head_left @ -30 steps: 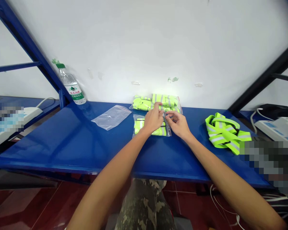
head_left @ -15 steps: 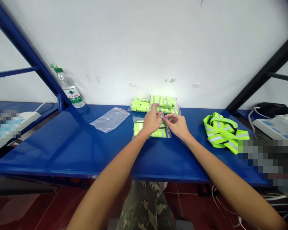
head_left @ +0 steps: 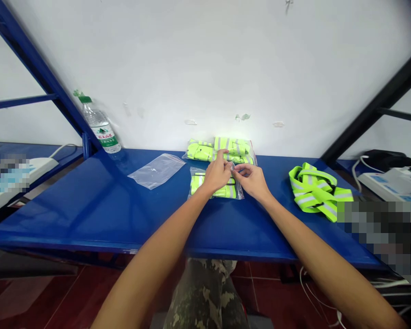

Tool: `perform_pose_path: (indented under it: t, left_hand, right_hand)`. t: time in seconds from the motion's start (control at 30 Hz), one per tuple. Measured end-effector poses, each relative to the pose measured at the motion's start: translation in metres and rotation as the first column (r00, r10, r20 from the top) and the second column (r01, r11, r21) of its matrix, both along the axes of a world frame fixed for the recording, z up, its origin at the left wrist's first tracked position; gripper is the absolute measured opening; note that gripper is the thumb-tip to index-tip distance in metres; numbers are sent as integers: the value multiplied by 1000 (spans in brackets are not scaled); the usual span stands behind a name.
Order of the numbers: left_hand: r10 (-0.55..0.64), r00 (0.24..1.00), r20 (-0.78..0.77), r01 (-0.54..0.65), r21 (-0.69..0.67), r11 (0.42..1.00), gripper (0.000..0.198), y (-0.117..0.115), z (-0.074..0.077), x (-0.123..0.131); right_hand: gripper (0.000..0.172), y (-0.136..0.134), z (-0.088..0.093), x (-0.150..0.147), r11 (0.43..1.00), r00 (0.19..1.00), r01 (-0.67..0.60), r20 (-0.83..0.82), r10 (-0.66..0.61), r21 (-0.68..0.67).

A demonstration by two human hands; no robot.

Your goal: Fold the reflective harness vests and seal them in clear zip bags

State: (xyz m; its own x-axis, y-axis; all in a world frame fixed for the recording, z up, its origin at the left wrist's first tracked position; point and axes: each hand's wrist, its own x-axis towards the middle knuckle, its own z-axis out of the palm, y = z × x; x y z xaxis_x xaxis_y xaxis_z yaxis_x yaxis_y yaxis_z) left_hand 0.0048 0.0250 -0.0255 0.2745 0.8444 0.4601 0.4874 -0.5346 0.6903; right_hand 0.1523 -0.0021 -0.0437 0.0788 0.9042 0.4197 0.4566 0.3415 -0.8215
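Observation:
A clear plastic bag [head_left: 239, 192] with folded neon-yellow reflective straps [head_left: 222, 192] inside lies on the blue table in front of me. My left hand [head_left: 218, 173] rests over its upper part, thumb and fingertips pinching the bag's far right edge, with the index finger pointing away. My right hand [head_left: 250, 178] is closed in a pinch on the same edge, right beside the left fingertips. Both hands hide part of the bag's top. Just beyond them, against the wall, lie more bagged reflective straps [head_left: 233, 145].
An unfilled clear zip bag [head_left: 157, 171] lies left of my hands. Loose neon straps [head_left: 317, 192] are heaped at the right. A water bottle [head_left: 104, 132] stands at the back left by the blue frame. Power strips [head_left: 387, 183] and cables lie beyond the table's right side.
Both hands keep their pinch on the bag's edge, almost unmoved. The view has shifted very slightly; the bags and straps lie as before.

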Motion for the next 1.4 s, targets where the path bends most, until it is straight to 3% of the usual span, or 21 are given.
perform_pose_path:
  t: [0.27, 0.63, 0.87, 1.07, 1.23, 1.4]
  left_hand:
    - [52, 998, 44, -51, -19, 999, 41, 3, -2, -1]
    - [205, 964, 169, -199, -52, 979, 44, 12, 5, -13]
    - [265, 947, 180, -256, -72, 964, 46, 17, 8, -24]
    - [242, 953, 181, -231, -80, 970, 47, 22, 4, -26]
    - [183, 962, 204, -179, -36, 983, 45, 16, 7, -24]
    - [162, 975, 152, -167, 19, 986, 46, 8, 10, -21]
  right_hand:
    - [33, 4, -2, 8, 998, 999, -14, 35, 16, -54]
    - [29, 3, 2, 13, 964, 980, -198, -2, 201, -177]
    - [34, 0, 7, 17, 891, 947, -319, -149, 285, -324]
    - [37, 1, 4, 19, 871, 939, -343, -156, 307, -352]
    - [44, 0, 1, 11, 896, 933, -335, -232, 273, -293]
    - [38, -3, 1, 7, 906, 935, -330, 40, 352, -266]
